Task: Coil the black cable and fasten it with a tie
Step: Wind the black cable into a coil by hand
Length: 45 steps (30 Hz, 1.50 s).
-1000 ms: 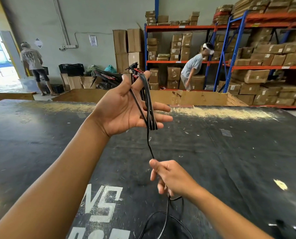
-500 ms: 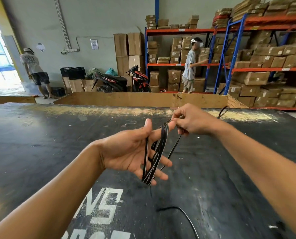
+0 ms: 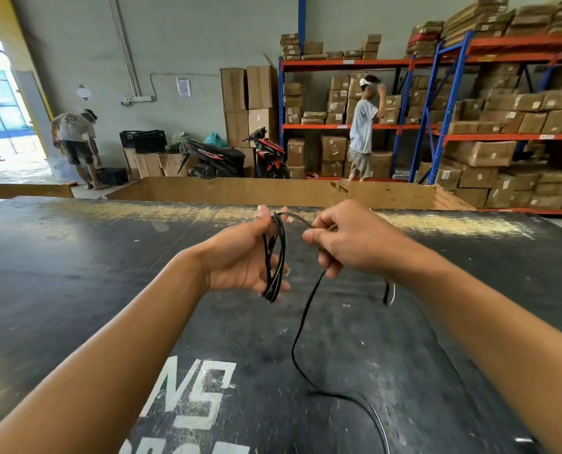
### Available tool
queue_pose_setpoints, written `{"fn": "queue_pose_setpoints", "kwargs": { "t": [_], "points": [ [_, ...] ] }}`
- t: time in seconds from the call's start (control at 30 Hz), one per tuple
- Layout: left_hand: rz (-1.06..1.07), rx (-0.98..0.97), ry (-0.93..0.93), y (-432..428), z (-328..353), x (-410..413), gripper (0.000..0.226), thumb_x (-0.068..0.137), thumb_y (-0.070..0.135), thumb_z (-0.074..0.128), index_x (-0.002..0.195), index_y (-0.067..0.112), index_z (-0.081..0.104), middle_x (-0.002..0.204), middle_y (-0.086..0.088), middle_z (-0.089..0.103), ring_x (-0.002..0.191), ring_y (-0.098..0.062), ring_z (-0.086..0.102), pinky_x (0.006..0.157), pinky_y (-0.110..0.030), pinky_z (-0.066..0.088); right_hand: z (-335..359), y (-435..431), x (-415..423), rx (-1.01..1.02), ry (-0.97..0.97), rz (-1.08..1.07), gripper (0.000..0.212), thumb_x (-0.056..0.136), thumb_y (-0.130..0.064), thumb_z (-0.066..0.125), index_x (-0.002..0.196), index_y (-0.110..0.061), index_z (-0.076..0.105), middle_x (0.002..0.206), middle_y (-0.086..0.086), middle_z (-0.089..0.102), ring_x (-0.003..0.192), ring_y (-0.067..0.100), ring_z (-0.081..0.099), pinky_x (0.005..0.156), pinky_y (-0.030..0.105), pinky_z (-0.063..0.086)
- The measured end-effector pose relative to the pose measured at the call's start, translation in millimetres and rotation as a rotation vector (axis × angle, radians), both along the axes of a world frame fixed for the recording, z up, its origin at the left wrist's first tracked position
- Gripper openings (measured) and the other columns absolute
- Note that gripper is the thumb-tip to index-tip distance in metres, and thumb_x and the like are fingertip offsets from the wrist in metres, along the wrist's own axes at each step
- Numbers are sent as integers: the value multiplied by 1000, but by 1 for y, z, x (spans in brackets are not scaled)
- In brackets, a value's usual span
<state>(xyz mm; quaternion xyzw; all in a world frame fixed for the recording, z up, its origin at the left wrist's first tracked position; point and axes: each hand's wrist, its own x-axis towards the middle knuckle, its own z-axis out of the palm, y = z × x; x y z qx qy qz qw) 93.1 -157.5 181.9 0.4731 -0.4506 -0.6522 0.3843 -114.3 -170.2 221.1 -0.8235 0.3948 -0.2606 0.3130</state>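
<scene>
Thin black rubber cable point(image 3: 274, 257): several loops gripped in left hand point(image 3: 243, 257) above dark scuffed table point(image 3: 76, 273). Right hand point(image 3: 348, 239), just beside the loops, pinches the loose strand, which trails down onto the table.

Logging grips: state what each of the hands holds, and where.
Left hand grips the black cable at its coiled loops; right hand pinches the loose strand beside the coil.

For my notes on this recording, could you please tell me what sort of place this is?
Most likely a warehouse or stockroom: tall metal racks are stacked with cardboard boxes, and motor scooters stand parked indoors by the wall.
</scene>
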Motion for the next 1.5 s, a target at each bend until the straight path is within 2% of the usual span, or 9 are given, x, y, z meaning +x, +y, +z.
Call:
{"fn": "queue_pose_setpoints", "kwargs": {
  "t": [0.17, 0.33, 0.57, 0.87, 0.93, 1.0, 1.17, 1.3, 1.5],
  "points": [
    [85, -39, 137, -8, 21, 11, 44, 94, 68, 20, 136, 59, 34, 132, -43, 45, 107, -59, 60, 85, -65, 53, -15, 28, -4, 197, -12, 93, 33, 101, -27, 50, 96, 3, 61, 55, 2, 67, 47, 17, 67, 48, 22, 54],
    [15, -90, 157, -13, 30, 5, 49, 94, 69, 20, 109, 54, 64, 119, -40, 58, 114, -64, 52, 92, -70, 46, -33, 46, -1, 183, -46, 109, 32, 98, -31, 51, 82, -3, 57, 56, 6, 64, 39, 12, 54, 42, 20, 43],
    [98, -175, 319, -13, 48, 10, 49, 97, 65, 22, 143, 54, 34, 123, -49, 49, 112, -68, 51, 92, -72, 45, -83, 65, 6, 202, -33, 175, 21, 92, -30, 48, 78, -18, 58, 58, -6, 58, 46, 3, 45, 46, 20, 37],
    [1, -233, 472, 3, 71, 15, 51, 97, 64, 23, 144, 50, 36, 136, -51, 32, 115, -72, 45, 82, -70, 51, -134, 68, 13, 313, 78, 133, 36, 98, -50, 39, 88, -32, 68, 83, -4, 50, 50, 3, 53, 49, 17, 46],
    [-20, -229, 442, 5, 71, 13, 51, 96, 65, 23, 143, 51, 38, 137, -50, 33, 116, -70, 45, 83, -70, 50, -136, 65, 13, 255, 160, 90, 32, 99, -51, 37, 94, -36, 66, 97, -5, 44, 68, 2, 57, 60, 16, 49],
    [-26, -225, 409, 5, 70, 11, 52, 96, 66, 22, 143, 52, 39, 134, -50, 38, 117, -69, 46, 85, -70, 50, -141, 62, 13, 86, 321, 33, 33, 99, -51, 35, 97, -31, 62, 103, -2, 38, 88, 18, 56, 80, 32, 49],
    [-20, -218, 383, 6, 65, 8, 50, 97, 65, 22, 141, 52, 41, 133, -48, 40, 114, -67, 50, 83, -69, 52, -137, 68, 11, -222, 581, -39, 39, 100, -47, 33, 95, -19, 60, 108, 5, 21, 88, 30, 44, 71, 36, 35],
    [-43, -206, 425, 5, 64, 6, 50, 97, 65, 22, 141, 52, 42, 131, -48, 43, 115, -68, 49, 82, -68, 53, -130, 72, 9, -352, 682, 10, 29, 100, -29, 42, 102, -8, 62, 113, 13, 39, 96, 37, 60, 66, 37, 34],
    [-38, -211, 414, 3, 63, 5, 50, 97, 66, 22, 140, 52, 42, 129, -49, 46, 115, -68, 49, 82, -68, 53, -125, 86, 4, -558, 704, 49, 17, 76, -21, 73, 69, -8, 64, 99, 9, 52, 86, 27, 57, 52, 30, 32]
  ]
}}
